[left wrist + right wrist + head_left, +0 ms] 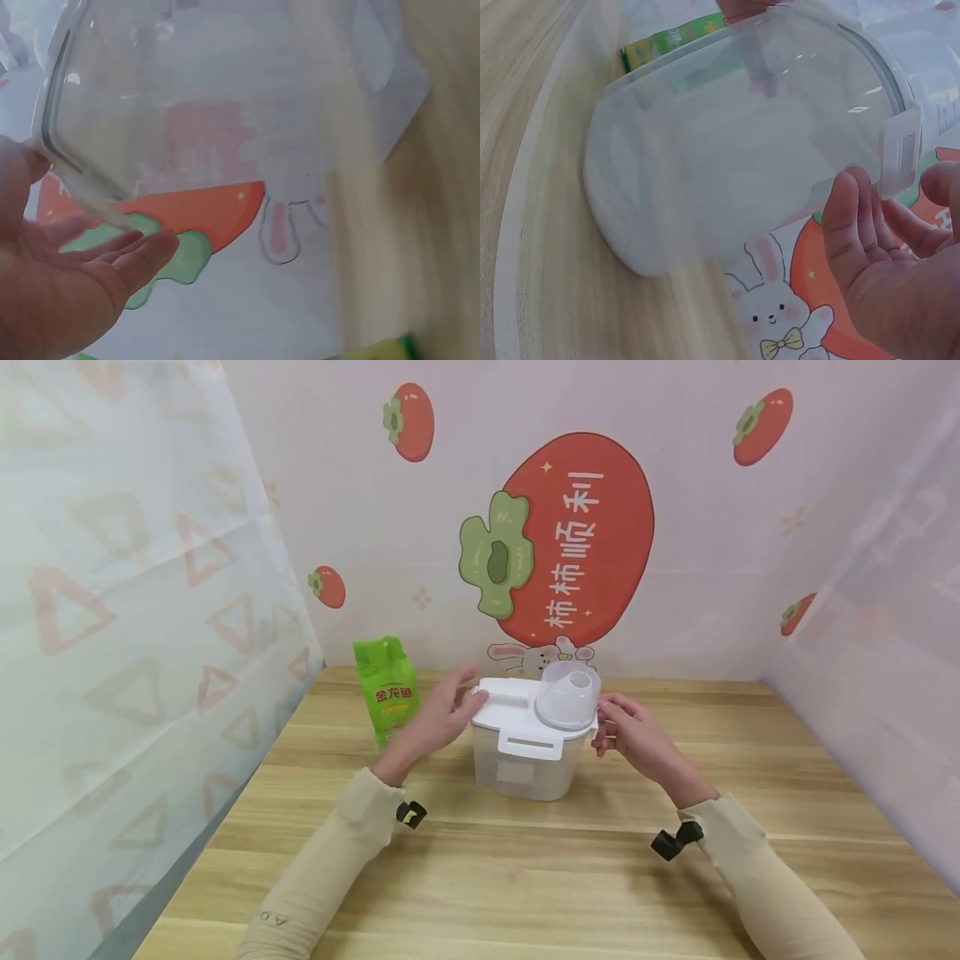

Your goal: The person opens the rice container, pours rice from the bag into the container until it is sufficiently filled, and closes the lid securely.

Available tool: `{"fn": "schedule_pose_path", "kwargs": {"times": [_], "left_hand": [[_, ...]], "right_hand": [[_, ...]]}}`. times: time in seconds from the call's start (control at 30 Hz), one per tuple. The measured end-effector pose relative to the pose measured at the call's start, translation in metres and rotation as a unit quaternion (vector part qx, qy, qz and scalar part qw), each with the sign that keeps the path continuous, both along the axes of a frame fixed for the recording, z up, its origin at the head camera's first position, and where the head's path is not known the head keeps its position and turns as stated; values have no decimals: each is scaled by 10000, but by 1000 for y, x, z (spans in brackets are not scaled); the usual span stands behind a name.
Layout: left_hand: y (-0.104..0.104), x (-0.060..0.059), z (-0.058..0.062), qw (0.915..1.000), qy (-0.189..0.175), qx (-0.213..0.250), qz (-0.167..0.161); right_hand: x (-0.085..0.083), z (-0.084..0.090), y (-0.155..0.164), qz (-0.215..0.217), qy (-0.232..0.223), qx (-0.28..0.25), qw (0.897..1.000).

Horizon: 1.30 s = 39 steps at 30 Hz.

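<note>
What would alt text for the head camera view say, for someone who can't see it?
Two hands flank a clear plastic container with a white lid on a wooden table: the left hand rests on the lid's edge, the right hand sits at its other side. A green packet stands to the left, before a wall with a persimmon picture.

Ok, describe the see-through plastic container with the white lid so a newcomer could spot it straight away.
Start at the big red persimmon picture on the back wall and drop straight down to the light wooden table. The translucent plastic container with the white lid stands there between the left hand and the right hand. Unlike the green packet to its left, it is clear-walled, with a round domed cap on top.
</note>
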<state>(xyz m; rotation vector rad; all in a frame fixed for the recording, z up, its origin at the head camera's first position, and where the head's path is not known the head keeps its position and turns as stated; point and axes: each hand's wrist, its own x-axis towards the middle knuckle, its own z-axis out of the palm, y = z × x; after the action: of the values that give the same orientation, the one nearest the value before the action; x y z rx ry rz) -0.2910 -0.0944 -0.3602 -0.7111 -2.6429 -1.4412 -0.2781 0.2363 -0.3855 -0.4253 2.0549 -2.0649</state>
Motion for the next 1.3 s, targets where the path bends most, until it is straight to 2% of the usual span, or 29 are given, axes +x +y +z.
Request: {"fn": "schedule_pose_path", "kwargs": {"times": [0.07,0.17,0.27,0.33,0.4,0.47,0.6,0.7,0.77,0.87,1.03,1.3], "left_hand": [[-1,2,-6,9976,-570,391,65],[-3,4,-17,9872,-1268,939,-241],[-3,7,-29,9705,-1981,1125,-793],[-2,10,-37,9594,-2392,1058,-1058],[0,14,-43,9536,-2572,1006,-1196],[2,16,-49,9529,-2571,1046,-1219],[8,19,-54,9655,-2002,1173,-1178],[14,18,-52,9759,-1576,1174,-946],[18,17,-49,9795,-1394,1262,-722],[23,15,-46,9792,-1284,1510,-441],[27,13,-45,9763,-1224,1747,-374],[29,3,-49,9742,-1203,1881,-334]], "right_hand": [[-1,0,0,68,16,-118,9999],[-1,0,0,134,-6,-255,9996],[-1,-1,0,225,-57,-384,9990],[0,-1,0,259,-93,-460,9986],[0,-1,0,289,-128,-511,9982],[0,-1,0,302,-161,-541,9979],[0,-2,1,361,-163,-611,9973],[-1,-2,0,459,-131,-718,9963],[-1,-1,0,556,-147,-786,9952],[0,-1,-1,664,-152,-827,9942],[0,-2,-1,821,-156,-875,9926],[-11,-5,3,1732,-93,-1264,9767]]}}
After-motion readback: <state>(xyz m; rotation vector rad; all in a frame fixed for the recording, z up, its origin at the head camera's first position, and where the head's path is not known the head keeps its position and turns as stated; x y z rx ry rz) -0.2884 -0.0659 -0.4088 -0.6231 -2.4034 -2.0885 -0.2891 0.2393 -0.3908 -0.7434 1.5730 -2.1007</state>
